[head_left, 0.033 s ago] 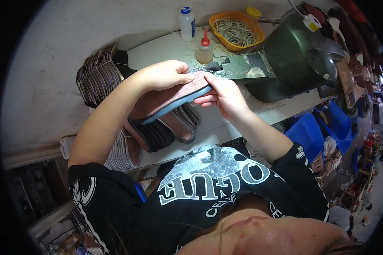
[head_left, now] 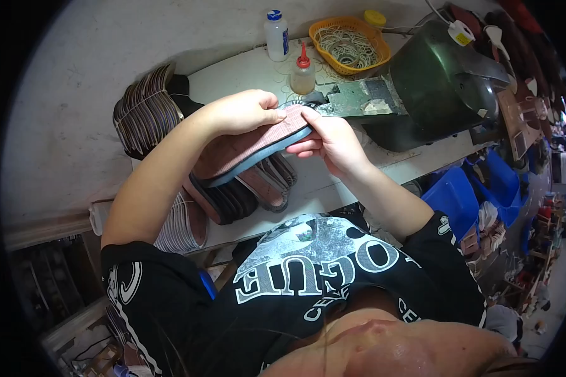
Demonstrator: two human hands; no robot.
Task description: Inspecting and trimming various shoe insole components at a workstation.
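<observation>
A shoe sole [head_left: 253,143] with a pink woven-looking top, a dark line along its side and a grey-blue lower edge is held slantwise between my hands over the worktable. My left hand [head_left: 248,113] grips the sole's far edge, its thumb on the pink surface; part of its fingers are hidden. At the sole's right end my right hand [head_left: 336,141] pinches it, thumb on top and fingers underneath. Just beyond this end is the narrow arm [head_left: 361,99] of a dark green machine [head_left: 443,81].
Bundled soles [head_left: 146,116] stand at the left, with more stacked soles [head_left: 229,200] below the held one. Behind my hands are a red-tipped bottle [head_left: 303,78], a blue-capped bottle [head_left: 276,39] and an orange basket [head_left: 348,47] of rubber-band-like loops. Blue chairs [head_left: 451,200] stand right.
</observation>
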